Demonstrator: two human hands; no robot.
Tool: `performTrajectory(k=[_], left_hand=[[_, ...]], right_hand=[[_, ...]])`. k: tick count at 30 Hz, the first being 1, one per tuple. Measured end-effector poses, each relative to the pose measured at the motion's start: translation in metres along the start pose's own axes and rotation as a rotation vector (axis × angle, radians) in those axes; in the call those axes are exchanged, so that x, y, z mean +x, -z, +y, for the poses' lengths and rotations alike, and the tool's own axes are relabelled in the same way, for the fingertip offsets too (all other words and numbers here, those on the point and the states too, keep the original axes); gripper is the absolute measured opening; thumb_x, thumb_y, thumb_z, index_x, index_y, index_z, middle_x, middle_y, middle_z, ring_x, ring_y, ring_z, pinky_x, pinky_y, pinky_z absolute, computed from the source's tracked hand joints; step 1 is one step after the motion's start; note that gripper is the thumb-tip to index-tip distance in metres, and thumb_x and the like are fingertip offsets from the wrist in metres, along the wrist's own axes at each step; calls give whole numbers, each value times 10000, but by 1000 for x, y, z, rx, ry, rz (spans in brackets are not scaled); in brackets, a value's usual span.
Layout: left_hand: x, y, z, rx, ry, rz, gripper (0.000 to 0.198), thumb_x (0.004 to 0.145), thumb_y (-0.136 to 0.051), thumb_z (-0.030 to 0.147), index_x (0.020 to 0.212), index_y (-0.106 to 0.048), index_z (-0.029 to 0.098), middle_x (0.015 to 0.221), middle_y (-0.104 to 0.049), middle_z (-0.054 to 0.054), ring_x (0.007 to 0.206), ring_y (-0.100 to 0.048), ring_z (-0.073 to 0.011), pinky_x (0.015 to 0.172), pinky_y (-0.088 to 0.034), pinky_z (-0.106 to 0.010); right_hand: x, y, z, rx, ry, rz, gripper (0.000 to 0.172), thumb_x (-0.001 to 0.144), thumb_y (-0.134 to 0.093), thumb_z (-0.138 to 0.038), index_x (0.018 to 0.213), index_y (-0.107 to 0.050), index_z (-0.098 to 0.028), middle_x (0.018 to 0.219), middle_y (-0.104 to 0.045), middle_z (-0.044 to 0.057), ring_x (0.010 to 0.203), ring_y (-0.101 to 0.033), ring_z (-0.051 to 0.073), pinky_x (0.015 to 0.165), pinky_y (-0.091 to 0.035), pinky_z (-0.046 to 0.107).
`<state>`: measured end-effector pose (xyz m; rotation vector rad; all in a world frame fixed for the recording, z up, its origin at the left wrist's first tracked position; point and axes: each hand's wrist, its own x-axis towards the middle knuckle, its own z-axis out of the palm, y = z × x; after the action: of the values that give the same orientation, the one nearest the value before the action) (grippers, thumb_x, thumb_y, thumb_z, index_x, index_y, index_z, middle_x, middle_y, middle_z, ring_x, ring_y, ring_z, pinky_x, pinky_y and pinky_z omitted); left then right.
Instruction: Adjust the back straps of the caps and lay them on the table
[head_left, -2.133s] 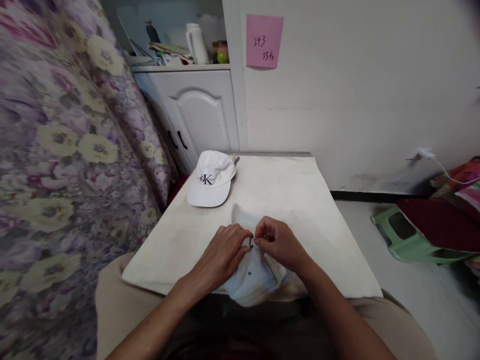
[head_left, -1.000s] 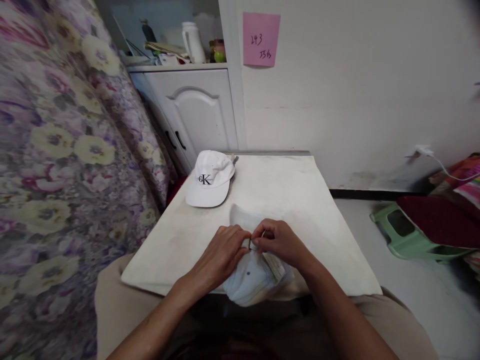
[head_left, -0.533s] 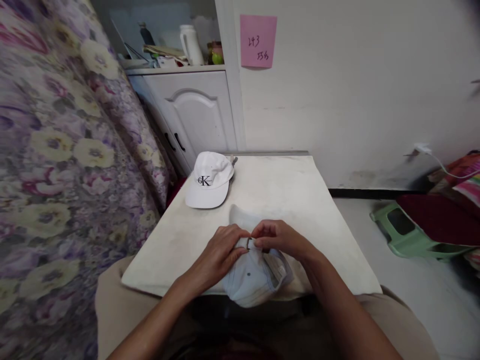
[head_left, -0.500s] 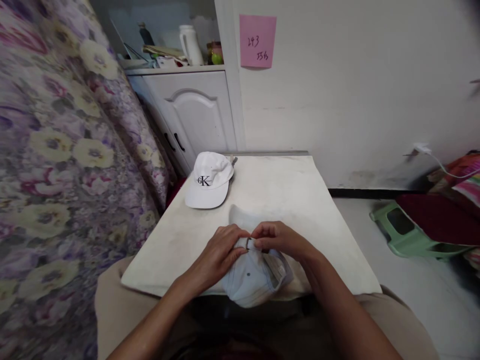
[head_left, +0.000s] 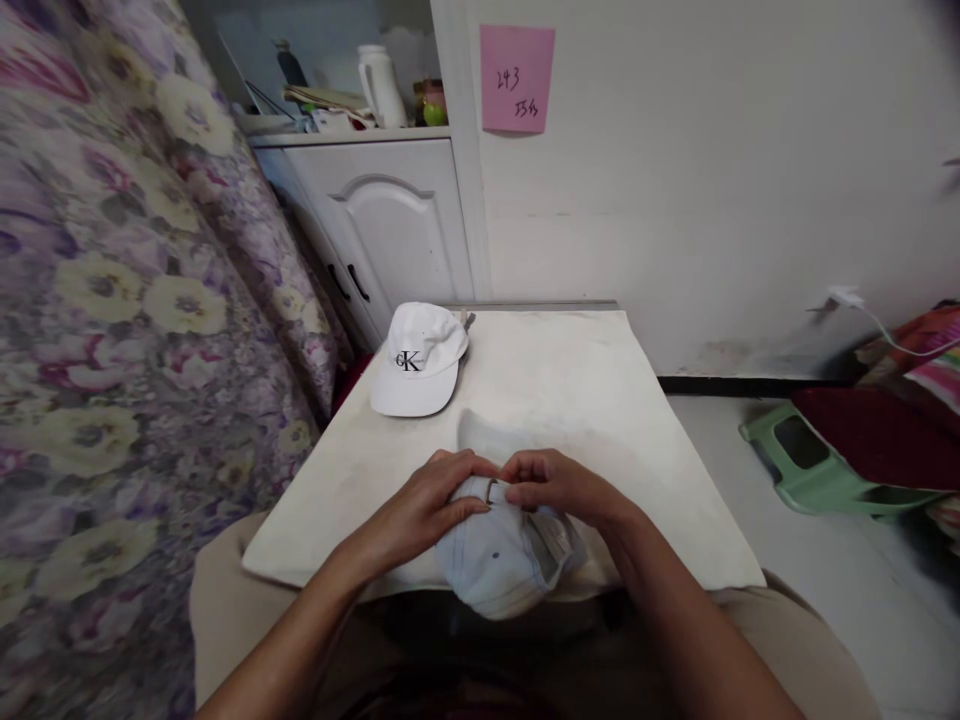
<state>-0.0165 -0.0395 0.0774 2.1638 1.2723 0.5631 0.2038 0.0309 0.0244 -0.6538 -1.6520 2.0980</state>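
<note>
A pale blue baseball cap is held at the near edge of the table, its back strap and small metal buckle facing up and its brim pointing away from me. My left hand grips the cap left of the buckle, thumb and fingers closed on the strap side. My right hand pinches the strap just right of the buckle. The fingertips of both hands nearly meet there. A white baseball cap with black letters rests on the table at the far left, touched by neither hand.
The white table stands against the wall. A floral curtain hangs at the left, beside a white cabinet. On the right are a green stool and a plugged-in white cable. A pink note is on the wall.
The pale blue cap has shifted slightly left and turned a little in my hands. Both hands stay at the buckle; the white cap has not moved.
</note>
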Motion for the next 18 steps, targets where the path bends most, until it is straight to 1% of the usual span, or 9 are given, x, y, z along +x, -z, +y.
performTrajectory(k=[3, 6, 9, 12, 16, 18], left_hand=[[-1, 1, -4, -26, 16, 26, 246, 968, -546, 356, 1197, -596, 281, 1095, -650, -28, 1041, -564, -225, 900, -451, -358], [-3, 2, -6, -16, 33, 20, 231, 960, -565, 354, 1177, -609, 290, 1064, -650, -13, 1008, -574, -213, 874, -450, -336], [-5, 5, -6, 1, 57, -10, 242, 930, -610, 373, 1158, -624, 294, 1049, -654, -7, 984, -585, -214, 841, -453, -320], [-4, 7, -1, 36, 66, -35, 281, 897, -646, 422, 1142, -643, 287, 1024, -672, -10, 956, -598, -221, 812, -455, -314], [2, 3, 10, 72, 60, -40, 308, 940, -551, 484, 1122, -671, 266, 979, -700, -31, 910, -613, -225, 796, -459, -323], [7, 2, 13, 57, 58, -51, 324, 943, -534, 500, 1048, -703, 244, 898, -711, -29, 826, -624, -212, 745, -467, -304]], right_hand=[[-2, 3, -2, -22, -25, -31, 262, 736, -774, -373, 866, -667, -173, 734, -643, -21, 649, -558, 110, 642, -417, 247], [-1, 2, -1, -30, -31, -18, 225, 741, -762, -346, 818, -652, -165, 669, -624, -32, 593, -542, 99, 596, -399, 233], [2, 0, 2, -24, -22, -26, 203, 729, -761, -317, 784, -637, -165, 649, -609, -39, 568, -535, 94, 570, -399, 227], [3, -3, 2, -44, -24, -16, 195, 722, -762, -311, 758, -632, -170, 648, -601, -43, 562, -530, 92, 566, -413, 229], [2, -11, -1, -44, -14, 17, 226, 703, -784, -319, 714, -613, -172, 616, -568, -56, 541, -506, 84, 552, -421, 228], [1, -15, -4, -64, -9, 42, 238, 696, -795, -316, 692, -606, -171, 586, -553, -62, 530, -492, 82, 542, -412, 226]])
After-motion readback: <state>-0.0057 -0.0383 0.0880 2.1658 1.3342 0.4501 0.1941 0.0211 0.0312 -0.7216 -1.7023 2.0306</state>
